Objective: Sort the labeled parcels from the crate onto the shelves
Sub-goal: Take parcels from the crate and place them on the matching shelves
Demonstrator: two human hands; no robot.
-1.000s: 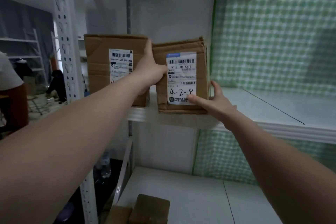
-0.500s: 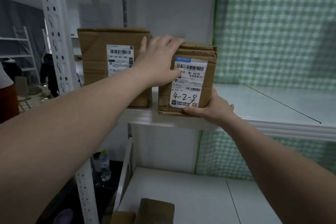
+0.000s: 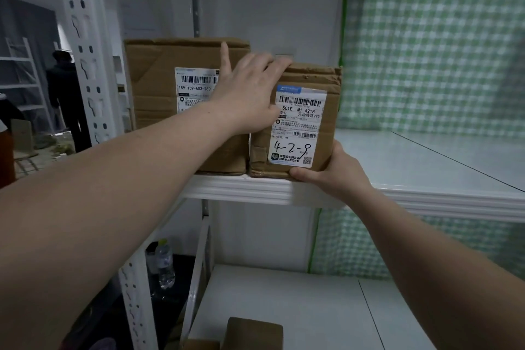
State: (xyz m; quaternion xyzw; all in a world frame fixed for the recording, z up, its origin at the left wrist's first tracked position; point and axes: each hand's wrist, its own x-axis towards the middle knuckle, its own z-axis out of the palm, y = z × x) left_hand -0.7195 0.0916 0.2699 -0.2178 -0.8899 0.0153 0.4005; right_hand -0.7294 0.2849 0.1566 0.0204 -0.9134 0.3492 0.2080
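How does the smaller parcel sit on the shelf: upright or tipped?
Upright: smaller parcel rests flat on the shelf, its label reading level.

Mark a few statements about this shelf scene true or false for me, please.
1. A larger parcel and a smaller parcel, both cardboard, stand side by side on the shelf. True.
2. The smaller parcel stands left of the larger parcel. False: it stands to its right.
3. The right hand grips the smaller parcel's lower right corner. True.
4. The left hand hangs free. False: it hooks over the smaller parcel's top edge.
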